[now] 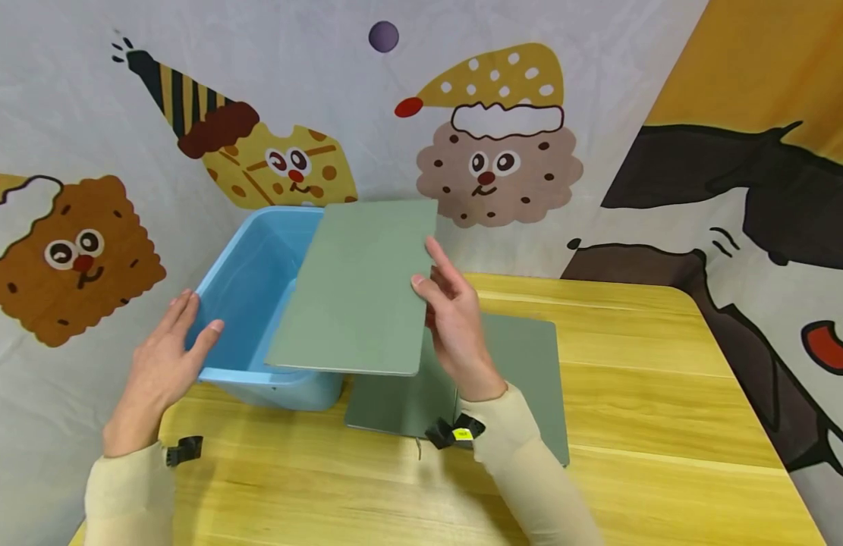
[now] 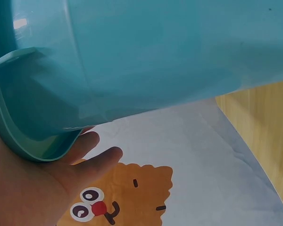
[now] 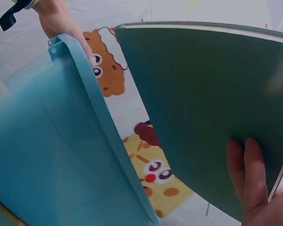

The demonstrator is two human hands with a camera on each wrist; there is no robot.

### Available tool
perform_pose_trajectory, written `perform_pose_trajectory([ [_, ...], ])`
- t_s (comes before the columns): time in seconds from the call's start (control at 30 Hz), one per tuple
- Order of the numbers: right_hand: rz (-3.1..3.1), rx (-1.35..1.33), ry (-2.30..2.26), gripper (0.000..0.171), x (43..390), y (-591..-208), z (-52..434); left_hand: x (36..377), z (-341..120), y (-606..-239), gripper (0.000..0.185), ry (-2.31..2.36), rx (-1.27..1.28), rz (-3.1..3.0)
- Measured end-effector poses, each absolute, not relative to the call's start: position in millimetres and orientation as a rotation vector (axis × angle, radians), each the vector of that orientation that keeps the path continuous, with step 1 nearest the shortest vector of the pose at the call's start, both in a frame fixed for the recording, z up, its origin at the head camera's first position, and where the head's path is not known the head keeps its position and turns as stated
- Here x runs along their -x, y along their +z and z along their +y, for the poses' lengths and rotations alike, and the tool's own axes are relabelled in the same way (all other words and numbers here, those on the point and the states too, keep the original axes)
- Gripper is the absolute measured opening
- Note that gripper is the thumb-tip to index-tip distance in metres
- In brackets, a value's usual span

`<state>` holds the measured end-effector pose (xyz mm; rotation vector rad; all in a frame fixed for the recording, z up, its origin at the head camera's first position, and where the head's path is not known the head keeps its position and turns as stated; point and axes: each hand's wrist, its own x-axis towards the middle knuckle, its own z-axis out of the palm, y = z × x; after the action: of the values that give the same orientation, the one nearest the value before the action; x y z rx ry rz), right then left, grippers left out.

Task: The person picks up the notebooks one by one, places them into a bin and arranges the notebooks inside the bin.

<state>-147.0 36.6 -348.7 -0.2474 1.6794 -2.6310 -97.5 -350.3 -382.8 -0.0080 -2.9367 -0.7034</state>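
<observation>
Hovering tilted over the blue bin, the green notebook is pinched at its right edge by the right hand. The left hand, fingers straight and together, steadies the bin's left rim. A second notebook lies right of the bin.

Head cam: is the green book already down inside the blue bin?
No. The right hand holds the green book tilted above the blue bin, over its rim.
</observation>
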Motion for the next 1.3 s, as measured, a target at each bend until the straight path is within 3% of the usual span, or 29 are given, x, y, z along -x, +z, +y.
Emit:
perform_pose_trajectory([
  [0.67,1.734,0.241,-2.479,0.066,173,-357,-48,95,-350,-384,0.079,-0.705,-0.061,-2.929],
  [1.3,1.857,0.316,-2.320,0.067,181,-362,-76,98,-344,-381,0.075,-0.742,0.071,-2.927],
])
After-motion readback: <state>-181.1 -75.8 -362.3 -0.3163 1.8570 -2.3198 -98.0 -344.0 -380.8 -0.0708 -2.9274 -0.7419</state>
